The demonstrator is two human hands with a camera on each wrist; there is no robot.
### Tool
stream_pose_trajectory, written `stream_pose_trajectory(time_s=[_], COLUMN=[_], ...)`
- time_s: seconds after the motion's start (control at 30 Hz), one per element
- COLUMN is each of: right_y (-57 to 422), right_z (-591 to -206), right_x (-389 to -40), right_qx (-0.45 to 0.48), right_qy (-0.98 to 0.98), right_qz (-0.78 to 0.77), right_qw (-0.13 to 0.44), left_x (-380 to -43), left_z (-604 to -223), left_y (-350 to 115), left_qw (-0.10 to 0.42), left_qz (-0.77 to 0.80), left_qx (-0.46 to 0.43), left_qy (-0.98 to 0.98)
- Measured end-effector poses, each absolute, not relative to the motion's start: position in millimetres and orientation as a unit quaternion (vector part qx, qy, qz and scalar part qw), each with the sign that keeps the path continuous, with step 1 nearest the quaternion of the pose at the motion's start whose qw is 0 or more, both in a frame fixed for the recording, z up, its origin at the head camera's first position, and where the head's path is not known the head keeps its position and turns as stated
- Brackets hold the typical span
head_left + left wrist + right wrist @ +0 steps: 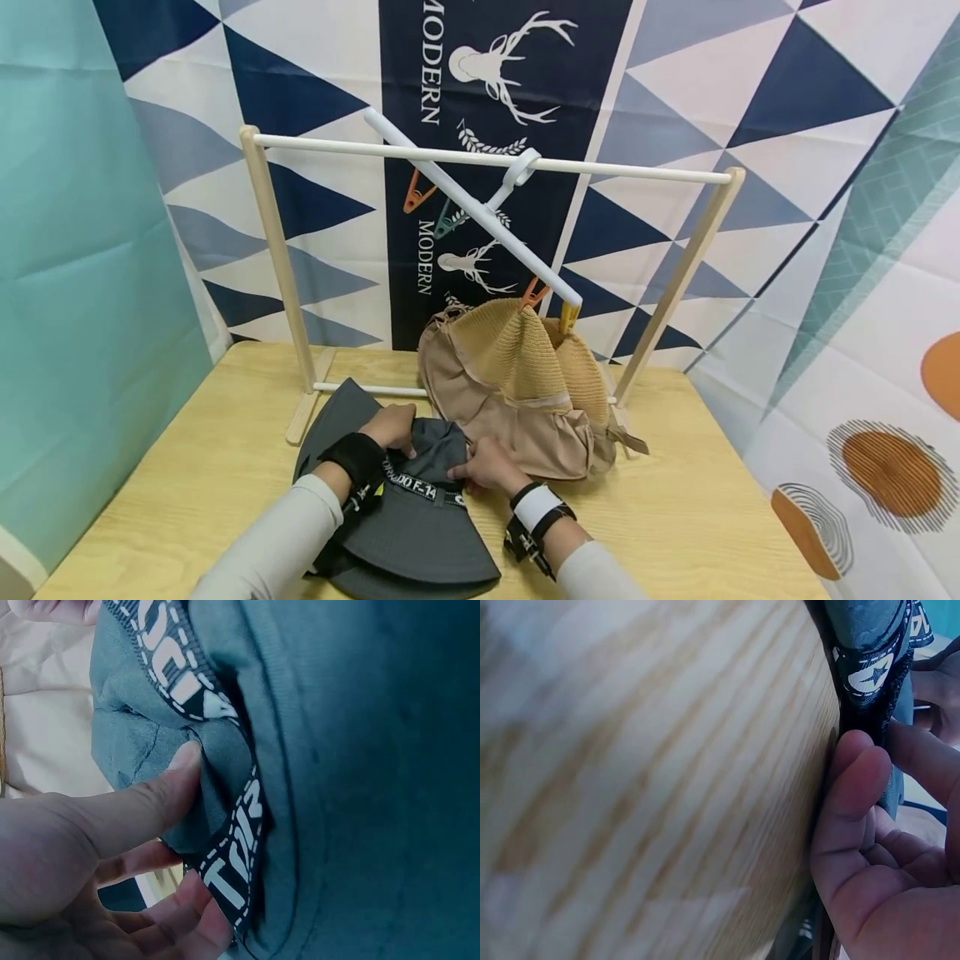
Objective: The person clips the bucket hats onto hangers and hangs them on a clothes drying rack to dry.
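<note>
A dark grey wide-brimmed hat point(420, 542) lies folded on the table, its brim toward the person and its soft crown toward the rack. A black band point(420, 485) with white lettering circles the crown. My left hand point(392, 427) pinches the crown cloth on the left; in the left wrist view its thumb point(176, 780) presses into the fabric beside the lettered band. At the crown's right edge, my right hand point(491, 465) pinches the hat by the band. The right wrist view shows those fingertips point(862, 769) close over the wooden table.
A wooden rack point(637, 171) stands at the back. From its bar hangs a tilted white hanger point(480, 212). An orange clip point(534, 293) and a yellow clip point(569, 317) hold a beige hat point(517, 433) just behind my right hand. Another orange clip point(417, 196) and a green clip point(447, 222) dangle farther back.
</note>
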State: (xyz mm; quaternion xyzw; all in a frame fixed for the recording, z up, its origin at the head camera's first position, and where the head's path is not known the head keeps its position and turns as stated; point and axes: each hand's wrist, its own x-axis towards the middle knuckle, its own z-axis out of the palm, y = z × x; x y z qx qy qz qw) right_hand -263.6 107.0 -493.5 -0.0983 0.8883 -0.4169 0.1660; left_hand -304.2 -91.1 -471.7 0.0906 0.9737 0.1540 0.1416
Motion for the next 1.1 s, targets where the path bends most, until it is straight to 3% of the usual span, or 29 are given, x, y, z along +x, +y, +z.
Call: stream_pose_trajectory(time_s=[0.33,0.53,1.1], right_y=[104,104,103], right_z=[-499,-496,-493], right_x=[-258,-263,-263], right_qx=[-0.094,-0.106,-0.097], right_qy=[0.884,0.893,0.885], right_qz=[-0.421,-0.408,-0.426], right_qw=[0.18,0.16,0.161], left_x=[-298,-301,-301], left_z=[-476,-470,-465], left_y=[-89,-92,-90], left_qw=[0.127,0.112,0.117], left_qz=[0.128,0.138,0.129], left_qx=[0.089,0.097,0.08], left_qy=[0.98,0.979,0.982])
